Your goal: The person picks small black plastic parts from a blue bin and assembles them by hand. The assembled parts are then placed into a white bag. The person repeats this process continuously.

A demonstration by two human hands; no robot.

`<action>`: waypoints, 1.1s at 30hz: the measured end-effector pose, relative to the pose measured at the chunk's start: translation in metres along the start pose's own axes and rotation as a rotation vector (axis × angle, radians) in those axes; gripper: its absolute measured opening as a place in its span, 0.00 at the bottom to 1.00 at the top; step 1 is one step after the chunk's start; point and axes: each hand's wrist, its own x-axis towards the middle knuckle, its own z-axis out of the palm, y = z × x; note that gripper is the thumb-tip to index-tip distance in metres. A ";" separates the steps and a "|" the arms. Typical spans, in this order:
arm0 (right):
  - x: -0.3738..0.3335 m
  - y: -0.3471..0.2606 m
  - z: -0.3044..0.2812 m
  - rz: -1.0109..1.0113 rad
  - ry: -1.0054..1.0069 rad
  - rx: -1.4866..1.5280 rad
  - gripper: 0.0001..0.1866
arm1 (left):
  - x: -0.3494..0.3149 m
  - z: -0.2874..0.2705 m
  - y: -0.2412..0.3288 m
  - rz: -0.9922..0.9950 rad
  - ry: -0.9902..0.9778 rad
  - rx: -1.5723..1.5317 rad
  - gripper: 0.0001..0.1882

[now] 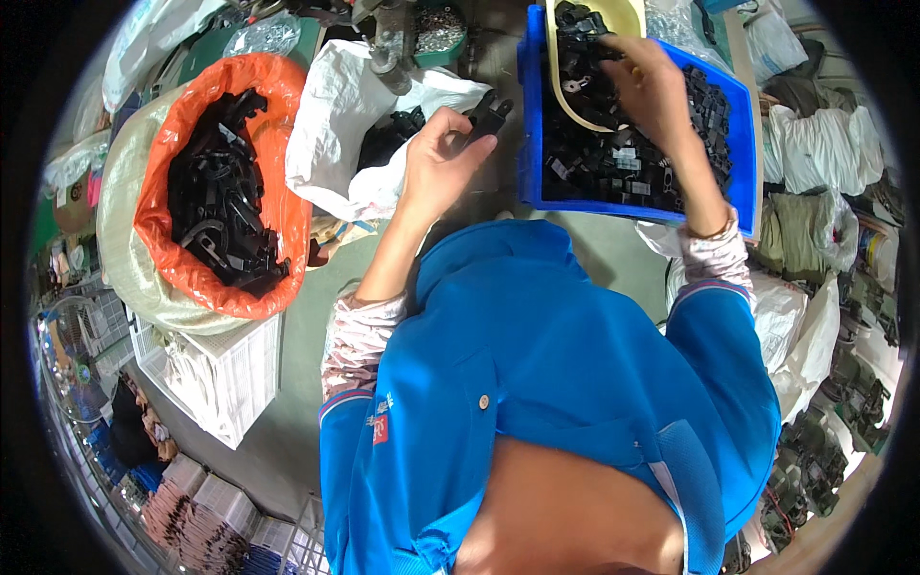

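Note:
My left hand point(443, 158) is closed round a black plastic part point(491, 115), long and narrow, whose far end sticks out past the fingers. My right hand point(652, 91) is at a pale yellow tub point(628, 13), its fingers curled over small black parts point(583, 57). What those fingertips pinch, if anything, cannot be made out. The tub rests in a blue bin point(613, 203) filled with many small black plastic pieces point(709, 110). Under my left wrist a white sack point(331, 125) stands with its mouth spread, black parts point(391, 134) inside.
At the left, a sack lined with an orange bag point(158, 216) holds larger black parts point(225, 196) and stands over a white plastic crate point(230, 383). A metal machine post point(391, 57) rises ahead beside a green tray point(441, 56) of small metal pieces. White bags point(824, 144) line the right side.

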 end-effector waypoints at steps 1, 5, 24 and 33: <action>0.006 0.015 -0.004 -0.046 0.052 -0.227 0.15 | 0.001 -0.004 -0.002 0.008 0.008 0.047 0.12; 0.002 0.057 0.000 -0.009 -0.155 -0.342 0.13 | 0.004 -0.006 0.002 0.145 0.032 0.223 0.13; 0.037 -0.105 0.088 0.244 -0.332 0.950 0.14 | 0.021 -0.096 0.010 0.380 0.021 0.258 0.15; 0.063 -0.126 0.108 0.093 -0.290 0.761 0.13 | 0.046 -0.129 0.016 0.440 -0.055 0.399 0.08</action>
